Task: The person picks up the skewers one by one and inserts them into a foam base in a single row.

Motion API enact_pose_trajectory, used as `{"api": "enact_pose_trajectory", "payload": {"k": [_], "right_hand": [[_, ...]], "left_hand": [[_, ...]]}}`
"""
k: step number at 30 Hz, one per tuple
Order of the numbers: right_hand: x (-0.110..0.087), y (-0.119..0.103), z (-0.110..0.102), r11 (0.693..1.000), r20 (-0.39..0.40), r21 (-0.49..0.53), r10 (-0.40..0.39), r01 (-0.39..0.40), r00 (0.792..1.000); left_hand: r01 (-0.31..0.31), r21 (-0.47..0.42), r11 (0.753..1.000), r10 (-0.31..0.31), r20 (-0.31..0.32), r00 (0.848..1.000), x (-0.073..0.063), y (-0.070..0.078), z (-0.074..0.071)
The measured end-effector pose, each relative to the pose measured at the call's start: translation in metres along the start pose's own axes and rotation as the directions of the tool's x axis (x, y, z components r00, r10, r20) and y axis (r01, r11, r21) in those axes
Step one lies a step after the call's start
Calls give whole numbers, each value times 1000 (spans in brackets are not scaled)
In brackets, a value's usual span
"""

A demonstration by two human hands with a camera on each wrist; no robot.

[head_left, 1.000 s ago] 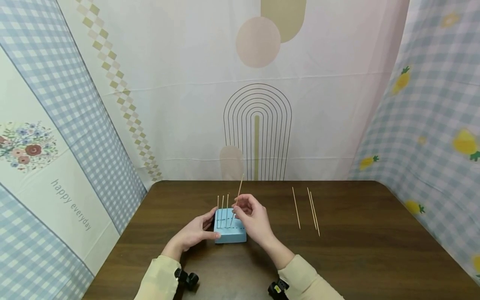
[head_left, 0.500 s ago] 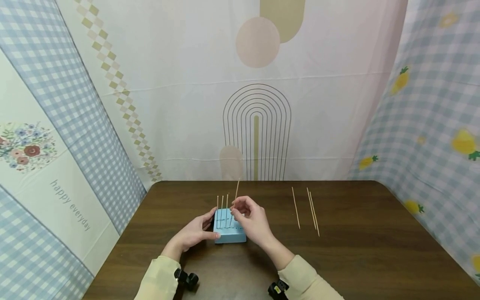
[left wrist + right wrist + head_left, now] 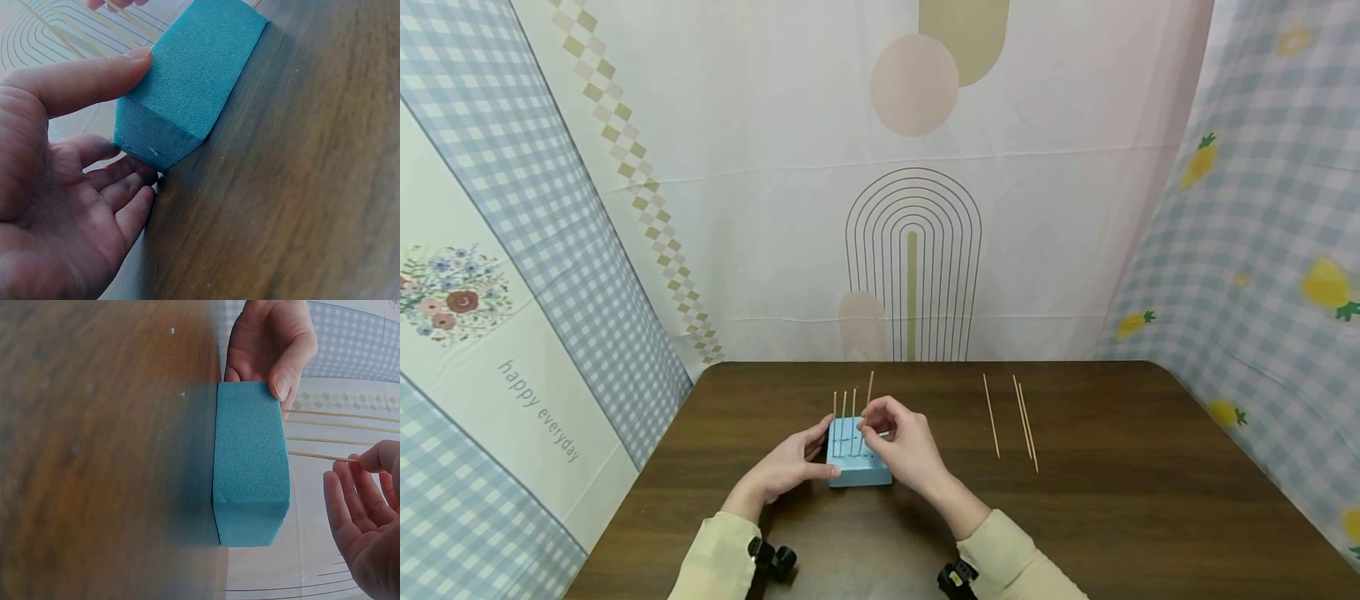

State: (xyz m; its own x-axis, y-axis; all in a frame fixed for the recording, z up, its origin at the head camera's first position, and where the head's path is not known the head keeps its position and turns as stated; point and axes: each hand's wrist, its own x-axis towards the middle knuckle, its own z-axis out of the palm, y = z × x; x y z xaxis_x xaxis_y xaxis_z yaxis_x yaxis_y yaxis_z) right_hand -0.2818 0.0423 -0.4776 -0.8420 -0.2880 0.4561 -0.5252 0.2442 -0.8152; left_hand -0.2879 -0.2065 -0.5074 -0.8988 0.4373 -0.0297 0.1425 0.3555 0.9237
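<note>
A light blue foam block sits on the table, with rows of small holes in its top. My left hand grips its left end, the thumb on the front edge and the fingers along the side. Three thin wooden sticks stand upright in the block's left part. Just right of them, my right hand pinches another wooden stick between thumb and forefinger. In the right wrist view this stick runs close beside the others, its lower end at the block's top; how deep it goes is hidden.
On the brown table, to the right, lie a single loose stick and a pair of sticks close together. Patterned cloths hang behind the table and at both sides, the white one at the back.
The right hand's stick has come down and become more upright, its top end shifting left. My right hand has slid slightly left with it. My left hand and the block stay in place.
</note>
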Motion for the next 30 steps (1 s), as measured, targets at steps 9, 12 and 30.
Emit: {"api": "enact_pose_trajectory", "payload": {"k": [9,12,30], "right_hand": [[1,2,-1,999,52,-39,-9,11,999],[1,2,-1,999,57,-52,2,1,998],[0,-3,-3,996,110,-86,41,-31,993]], "left_hand": [[-11,11,1000,11,6,1000,1,-1,-1],[-9,14,1000,9,8,1000,1,-2,-1],[9,26,1000,-9,0,1000,2,-3,1]]}}
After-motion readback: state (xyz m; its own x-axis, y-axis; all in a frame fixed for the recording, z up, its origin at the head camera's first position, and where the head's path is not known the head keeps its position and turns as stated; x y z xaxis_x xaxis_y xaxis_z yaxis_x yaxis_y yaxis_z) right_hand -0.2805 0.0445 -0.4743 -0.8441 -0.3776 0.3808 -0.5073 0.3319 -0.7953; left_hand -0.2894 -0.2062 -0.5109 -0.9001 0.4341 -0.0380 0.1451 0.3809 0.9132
